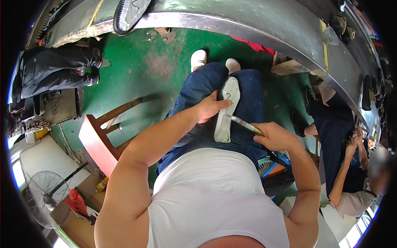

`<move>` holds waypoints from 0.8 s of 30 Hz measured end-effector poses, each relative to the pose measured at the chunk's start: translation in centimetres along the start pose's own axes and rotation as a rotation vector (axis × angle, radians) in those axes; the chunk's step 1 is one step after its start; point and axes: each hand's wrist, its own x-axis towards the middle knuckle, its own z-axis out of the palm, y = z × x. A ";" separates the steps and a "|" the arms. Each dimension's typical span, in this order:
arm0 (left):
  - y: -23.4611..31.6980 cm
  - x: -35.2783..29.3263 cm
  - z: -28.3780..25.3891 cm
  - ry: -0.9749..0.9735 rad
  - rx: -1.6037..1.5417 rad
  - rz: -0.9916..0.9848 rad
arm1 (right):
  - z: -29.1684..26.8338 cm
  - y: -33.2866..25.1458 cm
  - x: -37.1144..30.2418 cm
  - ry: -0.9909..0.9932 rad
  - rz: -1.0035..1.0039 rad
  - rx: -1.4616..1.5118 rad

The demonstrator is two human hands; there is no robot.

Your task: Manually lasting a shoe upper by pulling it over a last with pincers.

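Head view: the grey workbench [248, 14] is curving round from ten to three o'clock, and the green floor [124, 82] is spreading below it. My dark blue trousers [193, 91] are forming a lap just above centre, a co-worker [343, 173] is sitting between three and four o'clock, and a red-topped wooden stool [97, 140] is standing at nine. The pale, dark-edged shoe sole [229, 109] is lying lengthwise on my lap, just off centre toward one o'clock. My left hand [211, 107] is grasping it from its nine o'clock side, thumb on top, though the hidden fingers are not showing how firmly they are closing. My right hand [273, 135], at three o'clock, is clenching round a slim pale tool [246, 125], whose tip is pointing toward ten over the sole; whether it is touching, I am not able to tell. To be working well, I judge, the left thumb should be pinning the sole steady against the thigh, clear of the tip's path, while the right wrist should be moving loosely, holding the tool at a low slant and giving each pass a light, even pressure, so that nothing is skidding.
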 end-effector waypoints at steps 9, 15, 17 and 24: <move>0.1 -0.5 0.3 0.038 -0.067 -0.040 | 5.2 -0.5 1.6 0.202 0.050 -0.402; -0.3 -1.6 1.3 0.013 0.203 0.072 | 7.6 2.1 -0.2 0.232 0.172 0.107; -0.8 -3.3 2.1 0.054 0.458 0.166 | 7.3 2.4 0.0 0.214 0.195 0.121; -3.1 -3.5 2.8 0.113 0.189 0.166 | 10.8 1.5 -2.1 0.496 0.000 -0.400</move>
